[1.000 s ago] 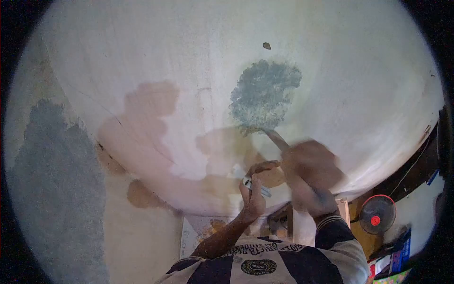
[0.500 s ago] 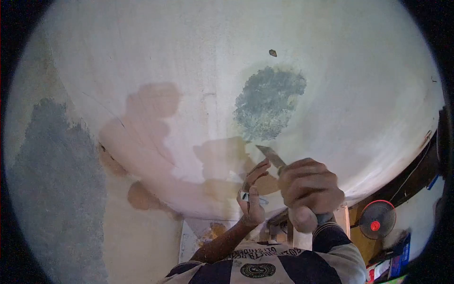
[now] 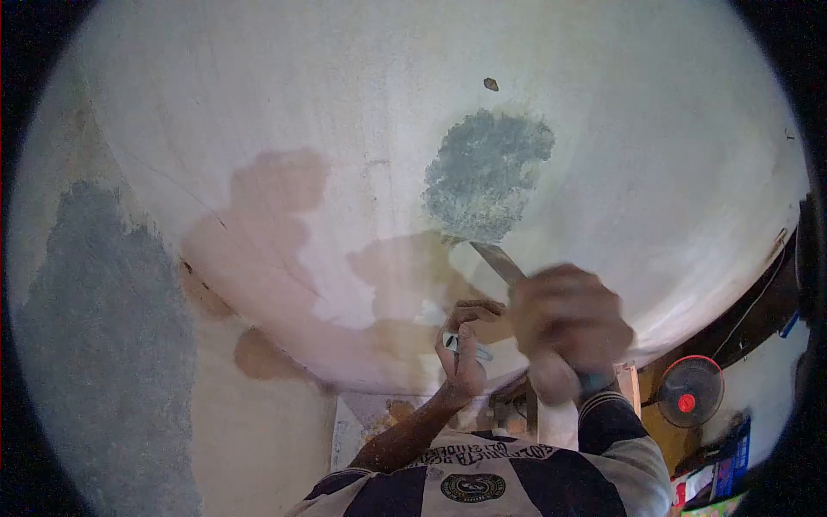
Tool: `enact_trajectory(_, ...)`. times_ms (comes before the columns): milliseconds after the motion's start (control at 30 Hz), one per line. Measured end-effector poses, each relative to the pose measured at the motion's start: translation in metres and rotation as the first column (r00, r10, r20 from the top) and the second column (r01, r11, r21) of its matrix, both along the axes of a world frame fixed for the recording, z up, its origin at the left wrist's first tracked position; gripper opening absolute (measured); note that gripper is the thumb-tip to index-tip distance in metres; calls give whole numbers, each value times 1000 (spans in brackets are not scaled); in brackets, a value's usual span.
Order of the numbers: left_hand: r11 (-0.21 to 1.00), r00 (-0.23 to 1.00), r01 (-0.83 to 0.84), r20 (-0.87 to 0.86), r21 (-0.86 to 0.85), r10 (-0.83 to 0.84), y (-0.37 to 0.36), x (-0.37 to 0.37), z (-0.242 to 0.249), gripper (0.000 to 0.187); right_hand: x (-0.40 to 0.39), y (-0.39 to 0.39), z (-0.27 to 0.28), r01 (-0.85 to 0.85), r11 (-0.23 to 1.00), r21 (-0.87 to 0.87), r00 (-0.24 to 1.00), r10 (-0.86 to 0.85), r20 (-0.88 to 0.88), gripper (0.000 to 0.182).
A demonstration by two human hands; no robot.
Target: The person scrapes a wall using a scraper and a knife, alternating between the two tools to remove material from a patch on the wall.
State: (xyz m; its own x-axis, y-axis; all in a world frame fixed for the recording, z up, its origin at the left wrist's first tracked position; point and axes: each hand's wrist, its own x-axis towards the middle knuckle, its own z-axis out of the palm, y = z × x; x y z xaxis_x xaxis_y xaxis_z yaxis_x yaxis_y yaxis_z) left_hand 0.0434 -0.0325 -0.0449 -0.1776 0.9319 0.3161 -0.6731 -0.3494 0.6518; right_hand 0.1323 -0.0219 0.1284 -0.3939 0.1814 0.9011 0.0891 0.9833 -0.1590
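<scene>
My right hand, slightly blurred, is closed round a scraper. The flat metal blade of the scraper points up and left, its tip at the lower edge of a rough grey patch in the pale painted wall. The fist hides the handle. Left of it and lower, my left hand has curled fingers round a small white object with a dark spot; its kind does not show.
A larger grey patch covers the wall at the left. Above the worked patch is a small chip. A black fan with a red centre stands at the lower right, near blue and red items. Shadows fall on the wall.
My right hand and the scraper have moved a little upward, the blade tip now at the patch's lower edge. My left hand's fingers have bent over more toward the right.
</scene>
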Motion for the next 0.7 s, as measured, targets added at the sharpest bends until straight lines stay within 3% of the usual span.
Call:
enact_trajectory(67,977,990,-31,-131,212,59,9,-12,12,32,-7,-7,-4,188,982,-32,982,-189,-32,20)
enact_trajectory(100,971,982,-18,-178,239,62,10,-15,11,32,-11,-10,-6,277,959,-54,959,-279,-40,22)
enact_trajectory(133,964,973,-5,-222,267,67,10,-17,10,32,-15,2,-3,245,966,-81,969,-247,-15,21)
enact_trajectory(200,992,981,12,-196,123,12,6,-12,1,32,-12,9,2,224,974,33,974,-225,37,26)
enact_trajectory(300,990,989,136,-64,44,-133,0,-12,12,33,-12,-8,6,47,999,27,997,-45,-63,21)
enact_trajectory(367,995,992,97,-78,-24,-98,5,-7,-11,35,-17,-2,14,0,1000,3,999,1,-48,14)
enact_trajectory(400,994,992,91,-81,-55,-95,3,-6,-20,35,-19,9,3,217,976,-10,976,-217,16,12)
enact_trajectory(467,990,992,91,-79,-109,-99,-2,-6,-32,35,-14,38,-14,252,928,275,957,-282,74,9)
enact_trajectory(533,997,994,77,-81,-17,-78,6,-8,-22,34,-17,14,-25,341,933,120,939,-332,-85,6)
enact_trajectory(600,982,995,46,-96,184,-29,10,-13,2,33,-21,7,-23,369,929,23,928,-367,-66,5)
enact_trajectory(667,987,979,-147,-132,60,154,14,-1,-39,33,-21,17,-8,379,925,12,918,-378,116,13)
enact_trajectory(700,987,978,-157,-134,30,159,12,1,-44,34,-22,21,-11,342,940,-21,935,-338,105,18)
